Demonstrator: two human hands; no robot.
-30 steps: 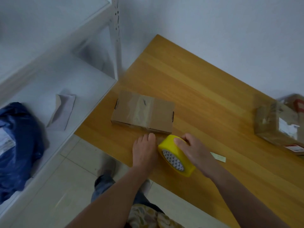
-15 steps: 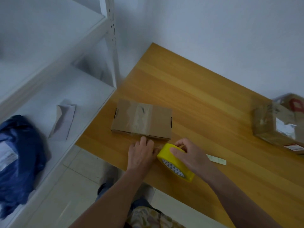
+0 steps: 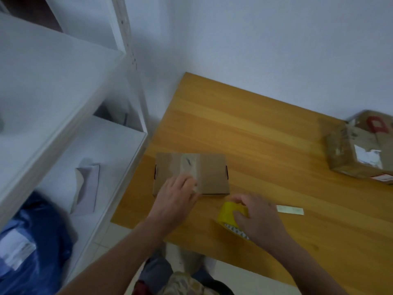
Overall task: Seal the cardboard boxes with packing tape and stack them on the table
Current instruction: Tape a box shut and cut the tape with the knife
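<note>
The flat cardboard box (image 3: 212,175) lay on the counter (image 3: 244,128) close to its left edge and a little back from the front edge, lid down, with a band of clear tape (image 3: 188,165) across its top. The left grip (image 3: 178,199) rested released on the box's near side, its fingers (image 3: 188,182) laid flat over the near end of the tape band, pressing on it. The right grip (image 3: 255,218) was clasped round the yellow tape roll (image 3: 228,211), which stood tilted on the counter just in front of the box's front right corner, apart from the box. Whether a strand ran from roll to box was too blurred to tell. A small white strip (image 3: 290,210) lay flat just right of that grip. A second box (image 3: 359,150), worn and bearing labels, sat well apart toward the counter's back right. A white shelf (image 3: 63,92) stood against the counter's left edge, holding a grey folded sheet (image 3: 86,188) and a blue bag (image 3: 38,241).
</note>
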